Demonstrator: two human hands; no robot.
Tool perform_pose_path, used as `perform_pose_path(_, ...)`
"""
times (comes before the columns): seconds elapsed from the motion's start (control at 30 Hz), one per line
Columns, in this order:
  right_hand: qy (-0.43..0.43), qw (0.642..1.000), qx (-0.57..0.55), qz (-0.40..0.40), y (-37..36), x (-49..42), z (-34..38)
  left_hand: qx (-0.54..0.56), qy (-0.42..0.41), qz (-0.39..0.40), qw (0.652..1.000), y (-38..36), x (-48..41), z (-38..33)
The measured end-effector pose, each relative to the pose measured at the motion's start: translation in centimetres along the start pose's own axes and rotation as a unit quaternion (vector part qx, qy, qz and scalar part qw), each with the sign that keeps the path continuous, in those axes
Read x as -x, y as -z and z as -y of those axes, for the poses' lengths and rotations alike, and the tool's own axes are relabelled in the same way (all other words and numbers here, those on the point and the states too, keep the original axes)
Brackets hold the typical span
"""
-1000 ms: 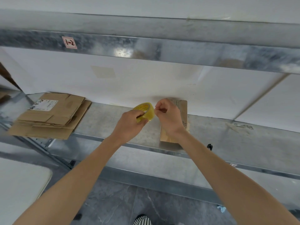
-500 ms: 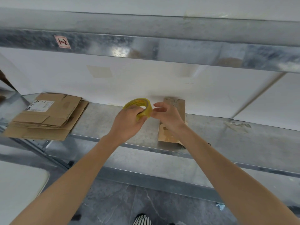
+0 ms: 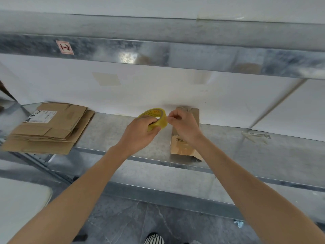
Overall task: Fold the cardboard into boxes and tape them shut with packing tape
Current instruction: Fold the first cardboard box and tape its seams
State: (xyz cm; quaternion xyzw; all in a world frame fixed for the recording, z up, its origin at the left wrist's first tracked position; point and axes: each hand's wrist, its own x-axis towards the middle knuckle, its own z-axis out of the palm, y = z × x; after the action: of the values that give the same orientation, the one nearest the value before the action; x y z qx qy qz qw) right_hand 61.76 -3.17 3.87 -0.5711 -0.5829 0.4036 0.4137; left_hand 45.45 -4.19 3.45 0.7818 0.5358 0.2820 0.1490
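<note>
My left hand [image 3: 139, 132] grips a yellow roll of packing tape [image 3: 159, 118] above the metal shelf [image 3: 109, 136]. My right hand [image 3: 184, 127] pinches at the roll's right edge with thumb and fingertips, where the tape's end lies. Behind and under my right hand, a small flattened cardboard piece [image 3: 182, 147] lies on the shelf, its near end at the shelf's front edge. A stack of flattened cardboard boxes [image 3: 49, 129] with a white label sits at the shelf's left end, overhanging the front edge.
An upper metal shelf beam [image 3: 158, 53] with a small label runs overhead. The white wall [image 3: 158, 92] backs the shelf. A torn scrap [image 3: 255, 136] lies at the right. A white surface [image 3: 19, 205] sits lower left; grey floor and a striped shoe [image 3: 154, 239] below.
The roll tilted between my hands. My right fingers opened briefly beside it, then closed again into a pinch at its right edge. The view shifted slightly.
</note>
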Motion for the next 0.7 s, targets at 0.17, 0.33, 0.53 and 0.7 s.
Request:
perform_pose_path(0.17, 0.021, 0.999, 0.029, -0.016, 0.2, 0.1, 0.2, -0.083, 0.077, 0.026, 0.993, 0.5, -1.3, 0.1)
perform_pose_path(0.33, -0.007, 0.999, -0.002, -0.042, 2.2, 0.2, 0.2, -0.047, 0.080, 0.058, 0.994, 0.5, -1.3, 0.2)
perform_pose_path(0.53, -0.020, 0.998, 0.009, -0.056, 5.4, 0.2, -0.3, 0.171, 0.070, 0.105, 0.977, 1.4, -0.2, -1.4)
perform_pose_path(0.7, -0.026, 0.997, 0.020, -0.068, 6.4, 1.0, -0.9, -0.092, 0.040, 0.086, 0.991, 1.2, -1.2, 0.2)
